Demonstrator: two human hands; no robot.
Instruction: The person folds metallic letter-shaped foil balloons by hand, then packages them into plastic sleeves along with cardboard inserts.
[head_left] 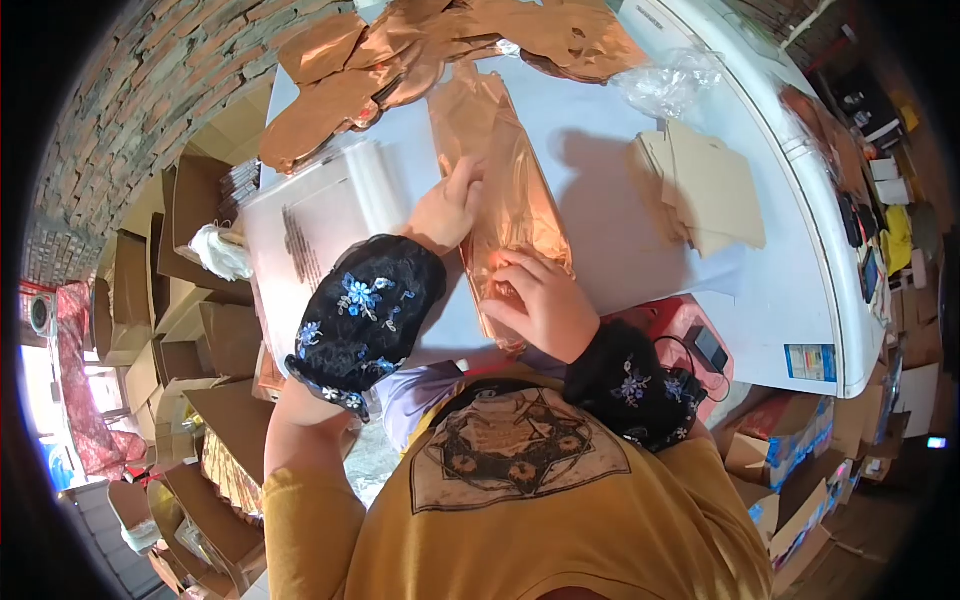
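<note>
A long, shiny copper-coloured foil piece [500, 140] lies lengthwise on the table in front of me, its near end crumpled. My left hand [448, 212] lies along its left edge, fingers stretched out over the foil and holding nothing. Lower down, the fingers and thumb of my right hand [548, 308] are curled onto the crumpled near end, gripping the foil. To the left of the foil sits a stack of clear plastic bags [300, 220] with dark print, partly covered by my sleeve. Flat beige card pieces [705, 190] lie to the right.
Many flat copper-coloured foil pieces [350, 70] are heaped along the far edge of the white table [610, 220]. Crumpled clear plastic [670, 85] lies at the back right. A red device [690, 340] stands by the near right edge. Open cardboard boxes [190, 240] crowd the left.
</note>
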